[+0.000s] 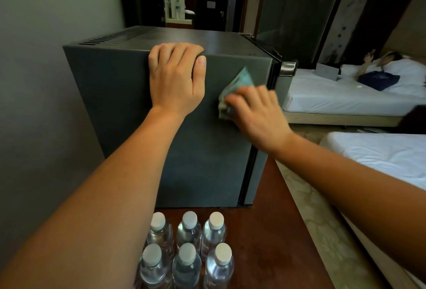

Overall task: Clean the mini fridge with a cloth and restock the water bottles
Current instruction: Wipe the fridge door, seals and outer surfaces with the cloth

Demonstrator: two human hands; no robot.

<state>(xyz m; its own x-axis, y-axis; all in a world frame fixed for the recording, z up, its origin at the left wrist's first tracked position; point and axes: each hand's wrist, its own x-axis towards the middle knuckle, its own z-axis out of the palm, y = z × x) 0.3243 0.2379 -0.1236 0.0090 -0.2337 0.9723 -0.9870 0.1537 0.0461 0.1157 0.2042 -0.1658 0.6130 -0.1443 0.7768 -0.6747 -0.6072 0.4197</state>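
Bracing comes first at the left of the frame: my left hand (176,79) grips the top edge of the fridge (129,109), four fingers bent over onto the lid and the thumb laid flat on the dark side panel facing me. That hand holds nothing else; it only steadies the box. Below it, at the bottom centre, six water bottles (189,249) stand capped in two rows on the brown table (272,231), just in front of the fridge and not touching it. Right of my left thumb, the greenish cloth (232,90) is bunched against the same panel near its upper right corner, and my right hand (255,113) has it pinched under curled fingers, pressing it to the metal. It is blurred, so I cannot tell how the thumb lies. I judge this to be the cleaning step, on the outside wall, with restocking not yet begun. The fridge door sits at the right edge of the box, seen edge-on, so I cannot say how the inside looks. The next move calls for firm, even strokes across and down the panel while my left hand resists the push, minding the bottles below. Further right lie white beds (345,95).
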